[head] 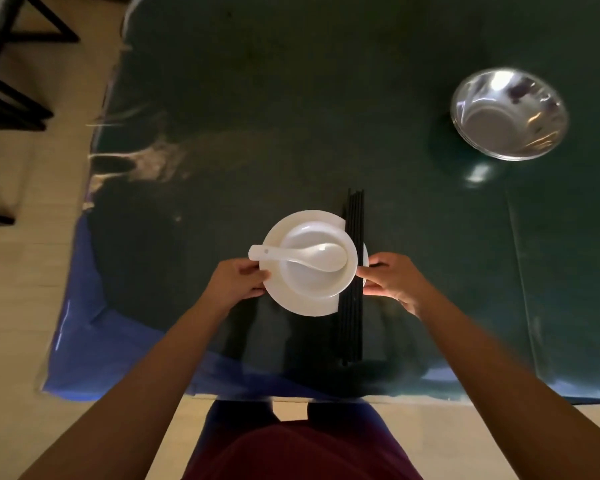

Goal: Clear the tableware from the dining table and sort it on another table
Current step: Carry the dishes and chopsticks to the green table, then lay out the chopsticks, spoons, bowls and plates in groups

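A white plate (pixel 303 304) carries a white bowl (pixel 317 280) with a white soup spoon (pixel 302 256) lying in it, handle pointing left. Several black chopsticks (pixel 354 237) lie across the plate's right side, running near to far. My left hand (pixel 238 278) grips the plate's left rim. My right hand (pixel 394 278) grips the right rim, fingers over the chopsticks. Whether the stack rests on the dark green table (pixel 291 116) or hangs just above it, I cannot tell.
A stack of shiny metal bowls (pixel 510 114) stands at the far right of the glass-topped table. The table's near edge (pixel 291 396) is close to my body. Black chair frames (pixel 11 81) stand on the pale floor to the left.
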Demonstrator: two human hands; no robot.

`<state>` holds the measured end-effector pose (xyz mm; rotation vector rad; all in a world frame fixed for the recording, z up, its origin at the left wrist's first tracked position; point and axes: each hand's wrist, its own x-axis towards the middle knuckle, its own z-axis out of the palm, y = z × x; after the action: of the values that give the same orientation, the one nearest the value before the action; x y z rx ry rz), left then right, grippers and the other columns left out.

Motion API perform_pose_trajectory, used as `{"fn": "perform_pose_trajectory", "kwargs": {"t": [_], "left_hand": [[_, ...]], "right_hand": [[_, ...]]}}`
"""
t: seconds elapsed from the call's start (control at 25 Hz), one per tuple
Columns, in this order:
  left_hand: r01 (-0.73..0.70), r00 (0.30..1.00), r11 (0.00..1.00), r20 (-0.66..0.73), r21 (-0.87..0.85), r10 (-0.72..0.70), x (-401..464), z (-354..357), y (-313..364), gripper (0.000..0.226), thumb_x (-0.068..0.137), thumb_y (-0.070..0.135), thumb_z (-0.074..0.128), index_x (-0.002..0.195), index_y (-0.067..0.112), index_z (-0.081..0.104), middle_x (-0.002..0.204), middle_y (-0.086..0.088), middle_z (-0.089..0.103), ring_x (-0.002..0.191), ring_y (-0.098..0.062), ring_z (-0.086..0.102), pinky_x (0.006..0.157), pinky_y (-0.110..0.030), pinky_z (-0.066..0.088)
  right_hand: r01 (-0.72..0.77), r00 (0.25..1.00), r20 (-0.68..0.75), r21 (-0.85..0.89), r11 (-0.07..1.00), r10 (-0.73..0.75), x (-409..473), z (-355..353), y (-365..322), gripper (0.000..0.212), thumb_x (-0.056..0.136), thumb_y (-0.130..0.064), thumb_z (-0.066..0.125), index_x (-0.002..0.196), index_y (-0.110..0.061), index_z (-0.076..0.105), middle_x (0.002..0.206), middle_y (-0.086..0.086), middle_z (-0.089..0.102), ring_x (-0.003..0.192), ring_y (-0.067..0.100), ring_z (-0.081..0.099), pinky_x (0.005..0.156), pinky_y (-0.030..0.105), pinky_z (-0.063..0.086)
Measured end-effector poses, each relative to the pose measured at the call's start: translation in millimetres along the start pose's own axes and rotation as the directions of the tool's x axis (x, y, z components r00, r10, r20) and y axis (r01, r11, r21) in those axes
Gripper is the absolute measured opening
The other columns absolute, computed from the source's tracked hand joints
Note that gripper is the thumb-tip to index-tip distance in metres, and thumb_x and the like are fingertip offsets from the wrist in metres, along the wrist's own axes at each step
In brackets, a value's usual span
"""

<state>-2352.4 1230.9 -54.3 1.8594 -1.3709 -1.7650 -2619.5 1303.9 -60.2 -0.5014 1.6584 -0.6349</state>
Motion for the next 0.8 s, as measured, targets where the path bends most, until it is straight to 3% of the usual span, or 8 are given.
{"fn": "perform_pose_trajectory", "kwargs": {"t": [0.08, 0.16, 0.24, 0.28, 0.4, 0.52, 0.68, 0.8], "left_hand": [[-0.112, 0.989, 0.907, -0.041, 0.406, 0.14, 0, -5, 6, 0.019, 0.082, 0.016, 0.065, 0.099, 0.008, 0.068, 0.079, -0.005, 0.071, 0.073, -0.016, 0.066, 0.073, -0.029, 0.054], [-0.089, 0.956, 0.854, -0.197, 0.512, 0.217, -5, -10, 6, 0.016, 0.084, 0.021, 0.061, 0.096, 0.012, 0.069, 0.081, -0.004, 0.07, 0.074, -0.019, 0.065, 0.078, -0.03, 0.05], [-0.013, 0.948, 0.947, -0.298, 0.322, 0.114, -21, -10, -2, 0.014, 0.089, 0.016, 0.054, 0.092, 0.014, 0.067, 0.088, -0.007, 0.07, 0.07, -0.018, 0.066, 0.072, -0.03, 0.053], [0.02, 0.963, 0.977, -0.267, 0.212, 0.038, -31, -4, -9, 0.015, 0.091, 0.014, 0.052, 0.088, 0.015, 0.066, 0.086, -0.008, 0.07, 0.068, -0.016, 0.066, 0.066, -0.025, 0.053], [0.163, 0.987, 0.986, -0.002, -0.031, -0.163, -60, 32, -29, 0.017, 0.093, 0.011, 0.048, 0.095, 0.008, 0.065, 0.081, -0.007, 0.068, 0.066, -0.009, 0.068, 0.06, -0.015, 0.052], [0.28, 0.947, 0.939, 0.216, -0.199, -0.237, -76, 71, -34, 0.018, 0.094, 0.015, 0.047, 0.103, 0.008, 0.06, 0.095, -0.01, 0.068, 0.081, -0.01, 0.067, 0.07, -0.016, 0.052], [0.368, 0.909, 0.855, 0.337, -0.367, -0.247, -81, 106, -31, 0.018, 0.095, 0.015, 0.045, 0.106, 0.009, 0.058, 0.101, -0.009, 0.065, 0.092, -0.016, 0.064, 0.082, -0.026, 0.053], [0.413, 0.892, 0.785, 0.378, -0.461, -0.247, -79, 119, -27, 0.024, 0.095, 0.014, 0.043, 0.112, 0.002, 0.055, 0.105, -0.013, 0.064, 0.098, -0.023, 0.062, 0.085, -0.032, 0.052]], "right_hand": [[-0.012, 1.0, 0.001, -0.055, 0.998, 0.012, 0, 0, -3, 0.03, 0.076, -0.018, 0.075, 0.1, -0.004, 0.063, 0.088, 0.014, 0.067, 0.077, 0.02, 0.07, 0.071, 0.028, 0.059], [-0.013, 1.0, -0.009, -0.135, 0.991, 0.012, 1, -2, -5, 0.029, 0.077, -0.021, 0.073, 0.1, -0.006, 0.062, 0.085, 0.013, 0.069, 0.072, 0.019, 0.072, 0.072, 0.029, 0.059], [0.011, 1.0, 0.013, -0.215, 0.976, -0.008, 1, -5, -6, 0.03, 0.078, -0.025, 0.072, 0.101, -0.01, 0.061, 0.085, 0.011, 0.071, 0.069, 0.018, 0.073, 0.074, 0.031, 0.059], [0.034, 0.999, 0.023, -0.253, 0.967, -0.029, 1, -6, -6, 0.03, 0.078, -0.026, 0.072, 0.1, -0.01, 0.061, 0.084, 0.01, 0.071, 0.068, 0.018, 0.073, 0.074, 0.032, 0.059], [0.102, 0.995, 0.021, -0.363, 0.926, -0.101, 1, -10, -6, 0.029, 0.077, -0.033, 0.072, 0.094, -0.011, 0.064, 0.078, 0.004, 0.071, 0.06, 0.016, 0.072, 0.067, 0.028, 0.06], [0.113, 0.994, 0.043, -0.365, 0.924, -0.105, -1, -12, -6, 0.03, 0.077, -0.036, 0.072, 0.093, -0.012, 0.064, 0.078, 0.002, 0.07, 0.058, 0.017, 0.071, 0.064, 0.029, 0.059], [0.132, 0.982, -0.123, -0.101, 0.986, -0.144, 10, -22, -18, 0.029, 0.087, -0.031, 0.06, 0.099, -0.005, 0.062, 0.085, 0.007, 0.068, 0.064, 0.02, 0.067, 0.06, 0.032, 0.057], [0.159, 0.98, -0.142, 0.143, 0.977, -0.139, 35, -24, -49, 0.024, 0.091, -0.023, 0.052, 0.107, -0.006, 0.058, 0.104, 0.01, 0.065, 0.088, 0.022, 0.065, 0.068, 0.028, 0.055]]}}
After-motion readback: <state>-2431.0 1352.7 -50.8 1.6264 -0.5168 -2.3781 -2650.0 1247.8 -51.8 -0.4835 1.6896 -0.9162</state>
